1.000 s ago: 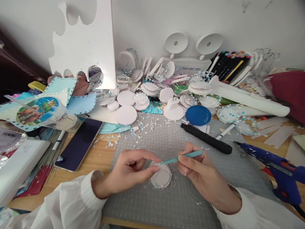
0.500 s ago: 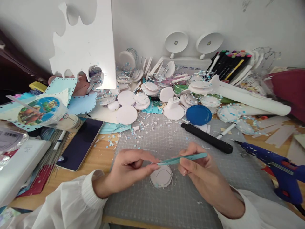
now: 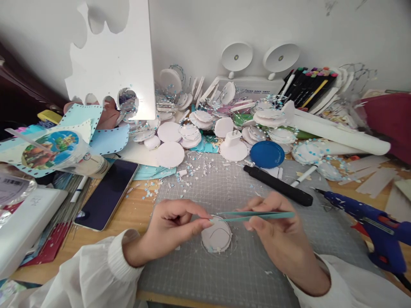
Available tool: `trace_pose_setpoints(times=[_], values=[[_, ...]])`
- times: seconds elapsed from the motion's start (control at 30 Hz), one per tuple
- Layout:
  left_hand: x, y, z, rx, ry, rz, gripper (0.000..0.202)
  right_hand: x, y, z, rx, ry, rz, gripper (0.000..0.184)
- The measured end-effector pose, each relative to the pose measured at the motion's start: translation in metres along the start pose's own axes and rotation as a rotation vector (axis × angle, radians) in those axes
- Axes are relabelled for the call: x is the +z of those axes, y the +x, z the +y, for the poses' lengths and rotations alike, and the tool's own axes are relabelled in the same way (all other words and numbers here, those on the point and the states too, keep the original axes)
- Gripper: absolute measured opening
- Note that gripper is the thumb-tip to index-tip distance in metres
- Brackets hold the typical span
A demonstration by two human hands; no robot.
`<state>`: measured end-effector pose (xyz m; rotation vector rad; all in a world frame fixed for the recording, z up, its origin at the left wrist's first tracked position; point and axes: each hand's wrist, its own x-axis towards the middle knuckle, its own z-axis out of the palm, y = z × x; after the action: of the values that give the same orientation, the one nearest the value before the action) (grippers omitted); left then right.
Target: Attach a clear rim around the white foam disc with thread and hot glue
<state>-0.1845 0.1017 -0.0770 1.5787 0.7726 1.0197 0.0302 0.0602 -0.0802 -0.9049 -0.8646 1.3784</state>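
My right hand (image 3: 278, 229) grips a pair of teal tweezers (image 3: 272, 215) held nearly level, tips pointing left. The two prongs stand apart, and their tips are close to my left fingertips. Thumb and forefinger of my left hand (image 3: 181, 224) are pinched together; whatever sits between them is too small to make out. Below both hands, a white round disc (image 3: 215, 237) lies flat on the grey cutting mat (image 3: 199, 278). A thin wire loops around the disc, and small pale pieces sit at its lower edge.
A blue glue gun (image 3: 379, 231) lies at the right, with a black pen-shaped tool (image 3: 278, 186) behind my right hand. To the left are a phone (image 3: 107, 194) and a lidded cup (image 3: 64, 152). White discs, a blue lid (image 3: 267, 154) and paper scraps crowd the back.
The tweezers have moved to the right, away from my left fingertips, and their prongs now look wider apart. My left hand stays almost in place, still pinched.
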Motion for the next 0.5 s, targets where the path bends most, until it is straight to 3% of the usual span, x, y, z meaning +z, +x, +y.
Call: trace_pose_setpoints(times=[0.17,0.5], values=[[0.0004,0.0007,0.0020,-0.095,-0.028,-0.018,0.022,-0.0028,-0.0065,0.0028,-0.108,-0.092,-0.040,0.020],[-0.0001,0.0003,0.0016,-0.136,-0.090,-0.036,0.017,-0.0013,-0.0072,0.0028,-0.098,-0.106,-0.029,0.018]])
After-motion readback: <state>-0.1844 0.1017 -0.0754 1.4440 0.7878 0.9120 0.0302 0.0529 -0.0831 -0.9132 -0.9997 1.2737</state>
